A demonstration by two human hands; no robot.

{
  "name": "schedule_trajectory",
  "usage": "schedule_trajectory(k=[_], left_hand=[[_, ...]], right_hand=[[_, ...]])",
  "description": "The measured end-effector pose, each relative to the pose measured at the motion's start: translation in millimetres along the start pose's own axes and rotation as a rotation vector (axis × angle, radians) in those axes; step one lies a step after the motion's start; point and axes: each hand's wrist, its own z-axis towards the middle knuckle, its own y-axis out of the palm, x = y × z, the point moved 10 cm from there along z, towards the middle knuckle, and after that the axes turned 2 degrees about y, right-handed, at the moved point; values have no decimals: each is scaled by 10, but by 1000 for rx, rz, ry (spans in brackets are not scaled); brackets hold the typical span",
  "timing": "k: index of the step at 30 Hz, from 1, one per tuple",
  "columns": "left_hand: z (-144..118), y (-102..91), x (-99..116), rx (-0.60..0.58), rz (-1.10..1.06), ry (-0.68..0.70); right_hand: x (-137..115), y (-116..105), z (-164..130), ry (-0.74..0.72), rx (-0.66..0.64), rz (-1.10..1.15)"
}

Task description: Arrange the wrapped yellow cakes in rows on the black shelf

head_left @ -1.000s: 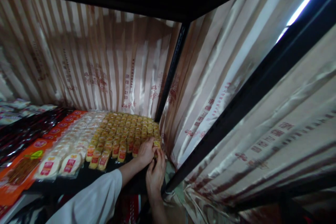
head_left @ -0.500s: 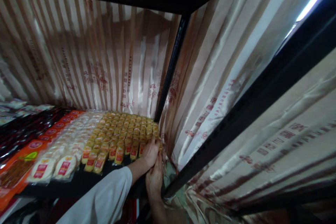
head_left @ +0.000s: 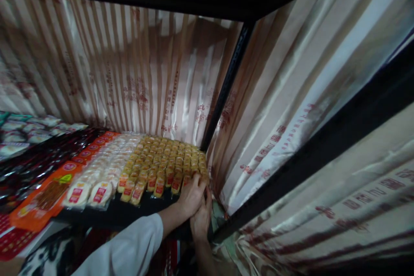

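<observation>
Packed rows of small yellow wrapped cakes (head_left: pixel 158 159) with red labels stand on the dark shelf (head_left: pixel 142 212). At the right-hand end of these rows, my left hand (head_left: pixel 193 196) has its fingers curled and closed round a wrapped cake that is mostly hidden. My right hand (head_left: pixel 201 220) is just below and to the right, pressed close against the left one. Its fingers point up along the end of the last row and look closed on the same spot. The left hand covers part of them, and what they grip is hard to see.
Left of the cakes lie round white packaged crackers (head_left: pixel 101 193), orange snack bags (head_left: pixel 45 198), dark shiny packets (head_left: pixel 35 172) and white packets (head_left: pixel 39 127). A black upright post (head_left: pixel 226 86) and a slanting black bar (head_left: pixel 310 142) frame the corner, backed by printed curtain cloth (head_left: pixel 155 69).
The view has turned a little left, so the shelf and goods sit further right. Both hands stay together at the right end of the cake rows.
</observation>
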Motion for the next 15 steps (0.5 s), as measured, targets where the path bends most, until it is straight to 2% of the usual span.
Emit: schedule_trajectory(k=[4, 7, 9, 12, 15], left_hand=[[-356, -337, -218, 111, -44, -76], [-665, -627, -561, 260, -67, -232], [-855, -740, -813, 313, -59, -361], [-1035, -790, -1067, 313, -32, -482], [-1098, -735, -1185, 244, -14, -539]], right_hand=[[0, -48, 30, -29, 33, -105], [-172, -143, 34, -60, 67, -150], [-359, -164, -6, -90, 69, -155], [-688, -12, -122, -141, -20, -74], [-955, 317, -247, -164, -161, -1]])
